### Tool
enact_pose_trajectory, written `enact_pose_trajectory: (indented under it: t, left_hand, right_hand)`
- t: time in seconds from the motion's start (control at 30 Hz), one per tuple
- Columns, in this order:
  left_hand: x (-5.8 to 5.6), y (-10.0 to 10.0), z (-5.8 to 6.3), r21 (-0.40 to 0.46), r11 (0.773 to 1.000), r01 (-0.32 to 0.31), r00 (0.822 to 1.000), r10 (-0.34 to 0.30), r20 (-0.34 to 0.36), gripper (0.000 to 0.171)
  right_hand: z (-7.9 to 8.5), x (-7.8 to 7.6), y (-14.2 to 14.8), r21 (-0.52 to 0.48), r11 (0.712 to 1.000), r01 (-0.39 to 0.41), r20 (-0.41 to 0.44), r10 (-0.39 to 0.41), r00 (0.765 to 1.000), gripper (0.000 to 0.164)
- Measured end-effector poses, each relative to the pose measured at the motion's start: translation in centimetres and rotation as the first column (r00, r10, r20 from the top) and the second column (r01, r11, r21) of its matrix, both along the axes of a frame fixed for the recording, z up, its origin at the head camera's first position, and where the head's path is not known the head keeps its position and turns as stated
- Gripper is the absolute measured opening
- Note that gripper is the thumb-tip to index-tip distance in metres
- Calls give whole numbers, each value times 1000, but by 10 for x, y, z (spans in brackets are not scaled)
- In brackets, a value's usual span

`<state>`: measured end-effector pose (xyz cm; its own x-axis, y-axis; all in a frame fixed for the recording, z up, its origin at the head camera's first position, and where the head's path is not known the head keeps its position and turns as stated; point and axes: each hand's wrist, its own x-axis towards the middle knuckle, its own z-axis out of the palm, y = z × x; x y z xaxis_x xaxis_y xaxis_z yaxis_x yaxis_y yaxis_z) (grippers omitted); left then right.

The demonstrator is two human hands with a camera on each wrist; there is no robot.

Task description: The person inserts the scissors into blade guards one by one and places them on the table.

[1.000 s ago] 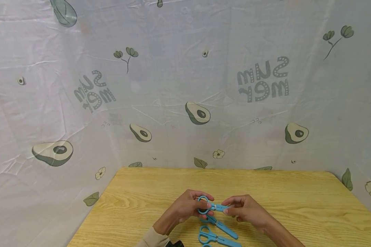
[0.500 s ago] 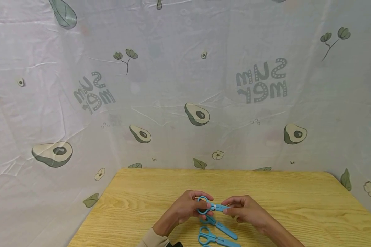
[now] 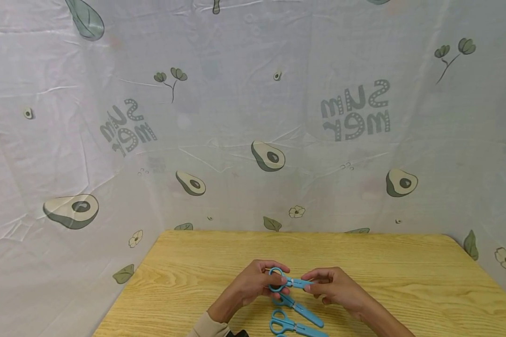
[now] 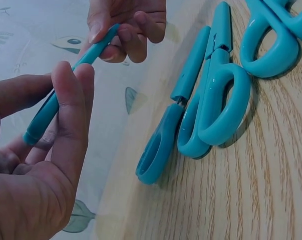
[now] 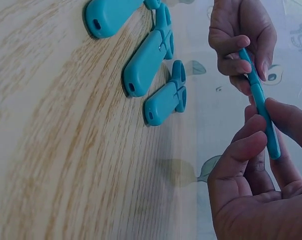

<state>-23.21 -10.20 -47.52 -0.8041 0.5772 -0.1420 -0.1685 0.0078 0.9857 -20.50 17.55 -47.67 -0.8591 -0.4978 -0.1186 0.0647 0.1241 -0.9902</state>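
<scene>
A pair of light blue scissors (image 3: 293, 282) is held up between both hands over the table, with a matching blue sheath (image 5: 273, 140) over its blades. My left hand (image 3: 254, 282) pinches the handle loops (image 4: 42, 122) between thumb and fingers. At the other end, my right hand (image 3: 339, 286) grips the sheath between thumb and fingertips. Below the hands lie more sheathed scissors (image 3: 303, 314) of the same blue, side by side on the wood. Another sheathed pair (image 3: 305, 329) rests closer to the front edge of the head view, where a further handle is partly cut off.
A light wooden table (image 3: 194, 252) carries the row of scissors, its grain plain in both wrist views. Behind and beside it hangs a pale curtain (image 3: 219, 112) printed with avocados, leaves, flowers and mirrored lettering.
</scene>
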Motion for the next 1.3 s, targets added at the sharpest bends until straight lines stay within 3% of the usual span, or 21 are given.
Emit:
enact_pose_trajectory:
  t: [0.27,0.8,1.3]
  left_hand:
    - [-1,1,-1,19,1000,-10,1000,10,1,39]
    - [-8,-7,-6,14,995,-100,994,100,-36,48]
    - [-17,-16,-13,-11,987,-159,985,158,-76,50]
  right_hand:
    - [-1,0,2,10,1000,15,9,-15,1000,34]
    - [-7,-3,8,74,992,106,9,-106,994,36]
    - [-12,-7,17,36,992,124,14,-124,992,46]
